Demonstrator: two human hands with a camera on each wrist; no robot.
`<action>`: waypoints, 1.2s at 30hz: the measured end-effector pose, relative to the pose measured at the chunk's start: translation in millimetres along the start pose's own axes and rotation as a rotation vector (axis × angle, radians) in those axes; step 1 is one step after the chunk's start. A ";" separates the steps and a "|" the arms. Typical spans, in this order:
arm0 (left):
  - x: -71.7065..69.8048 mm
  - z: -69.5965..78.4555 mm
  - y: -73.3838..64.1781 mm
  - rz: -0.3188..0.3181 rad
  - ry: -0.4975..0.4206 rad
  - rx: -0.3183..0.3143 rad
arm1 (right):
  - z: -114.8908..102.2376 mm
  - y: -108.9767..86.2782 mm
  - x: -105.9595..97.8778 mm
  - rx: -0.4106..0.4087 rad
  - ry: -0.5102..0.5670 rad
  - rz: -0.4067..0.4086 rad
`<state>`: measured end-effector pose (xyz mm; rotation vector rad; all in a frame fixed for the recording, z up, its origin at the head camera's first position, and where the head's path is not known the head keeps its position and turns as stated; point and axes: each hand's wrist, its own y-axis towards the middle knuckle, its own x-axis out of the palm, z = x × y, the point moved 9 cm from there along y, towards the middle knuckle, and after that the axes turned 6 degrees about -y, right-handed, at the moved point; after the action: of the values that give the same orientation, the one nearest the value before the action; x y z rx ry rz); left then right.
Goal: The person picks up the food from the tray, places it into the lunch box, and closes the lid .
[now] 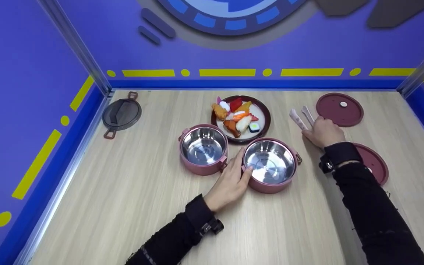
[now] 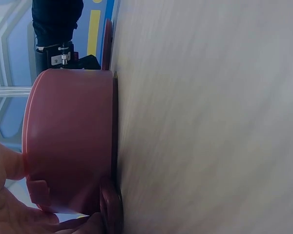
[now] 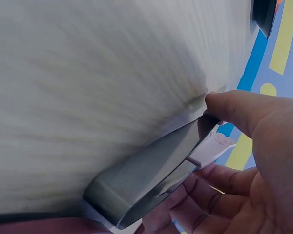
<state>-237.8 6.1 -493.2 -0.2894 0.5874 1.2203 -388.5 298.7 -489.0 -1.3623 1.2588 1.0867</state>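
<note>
Two pink bowls with shiny steel insides stand side by side, the left bowl (image 1: 202, 149) and the right bowl (image 1: 269, 165). My left hand (image 1: 230, 184) rests against the left side of the right bowl, its thumb at the rim. In the left wrist view the thumb touches the edge of the right bowl (image 2: 71, 136) and fingers lie by its latch. My right hand (image 1: 325, 132) holds metal tongs (image 3: 141, 180) with pale patterned tips, low over the table. Thumb and fingers are on opposite sides of the tongs, whose pale tips (image 1: 298, 119) point away from me.
Behind the bowls, a brown-rimmed plate (image 1: 267, 117) carries several toy foods, including sushi and chicken. Two dark red lids lie at the right, a far lid (image 1: 339, 114) and a near lid (image 1: 375, 163) partly behind my right arm. A small dark lidded pan (image 1: 125, 114) lies far left.
</note>
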 end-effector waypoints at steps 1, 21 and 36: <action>0.0 -0.3 -0.2 0.000 0.002 -0.001 | -0.4 0.1 0.1 0.000 0.003 -0.008; 0.6 -1.9 0.5 -0.012 -0.001 -0.020 | -6.9 -0.6 -13.4 -0.044 0.073 0.019; 2.8 -7.3 0.9 0.037 -0.009 0.065 | -20.7 -7.2 -27.5 -0.066 0.088 0.080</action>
<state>-240.0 4.9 -500.7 -0.2193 0.6258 1.2347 -383.2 282.5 -458.3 -1.4335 1.3624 1.1427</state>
